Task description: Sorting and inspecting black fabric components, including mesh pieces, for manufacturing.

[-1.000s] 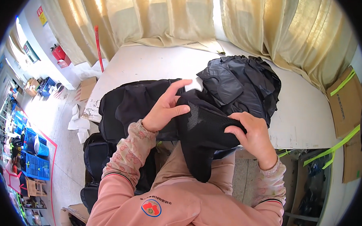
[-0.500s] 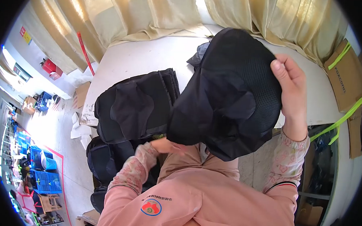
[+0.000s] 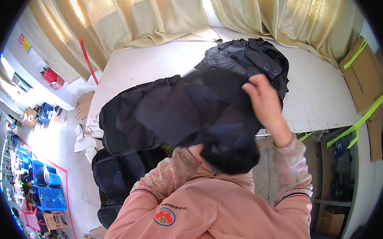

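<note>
A limp black fabric bag piece [image 3: 187, 106] with a mesh area hangs in front of me, smeared by motion. My right hand [image 3: 267, 105] holds its upper right edge, fingers and thumb closed there. My left hand [image 3: 195, 152] is at its lower edge, with the fingers hidden beneath the cloth. The bag piece partly covers a stack of similar black padded bag pieces [image 3: 110, 120] at the table's left front. Behind it, a crumpled shiny black fabric heap [image 3: 267, 58] lies on the table.
The white table [image 3: 320, 95] reaches back to beige curtains [image 3: 170, 16]. More black bag pieces [image 3: 116, 171] are stacked below its left front edge. Cardboard [image 3: 360, 75] with yellow-green straps stands at the right. Blue crates [image 3: 51, 198] sit on the floor far left.
The bag piece has come down and left, now overlapping the stack, and the black heap behind it is uncovered. My right hand moved left and lower; my left hand went under the cloth.
</note>
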Motion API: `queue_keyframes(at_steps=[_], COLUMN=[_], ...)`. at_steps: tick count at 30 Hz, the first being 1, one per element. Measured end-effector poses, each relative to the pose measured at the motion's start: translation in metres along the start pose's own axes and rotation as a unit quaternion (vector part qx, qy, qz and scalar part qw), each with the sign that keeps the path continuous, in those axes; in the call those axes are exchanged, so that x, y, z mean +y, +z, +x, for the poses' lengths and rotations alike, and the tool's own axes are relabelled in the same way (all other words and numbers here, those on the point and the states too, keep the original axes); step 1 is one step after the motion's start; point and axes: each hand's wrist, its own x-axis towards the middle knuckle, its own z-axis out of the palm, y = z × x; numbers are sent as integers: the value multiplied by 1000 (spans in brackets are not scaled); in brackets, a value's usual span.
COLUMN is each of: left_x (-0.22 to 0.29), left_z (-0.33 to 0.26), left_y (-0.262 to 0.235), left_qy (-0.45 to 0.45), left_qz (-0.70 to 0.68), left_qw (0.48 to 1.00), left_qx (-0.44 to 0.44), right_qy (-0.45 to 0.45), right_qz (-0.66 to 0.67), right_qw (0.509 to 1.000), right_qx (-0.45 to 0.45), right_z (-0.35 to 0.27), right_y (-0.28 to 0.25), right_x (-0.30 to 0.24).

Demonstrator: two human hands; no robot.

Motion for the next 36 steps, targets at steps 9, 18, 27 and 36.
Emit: queue_keyframes(at_steps=[9, 18, 27, 36], left_x=[151, 184, 205, 217], left_z=[-68, -5, 47, 48], left_y=[-73, 86, 141, 150], left_qy=[95, 416, 369, 383], left_qz=[134, 762, 845, 840], left_qw=[979, 496, 341, 346], left_qx=[-119, -14, -181, -169], right_qy=[96, -236, -301, -201], right_qz=[-101, -29, -227, -161], right_qw=[989, 969, 926, 958], right_qx=[41, -62, -1, 128], right_z=[-14, 37, 15, 6], right_y=[-33, -73, -69, -118], right_x=[147, -28, -36, -12])
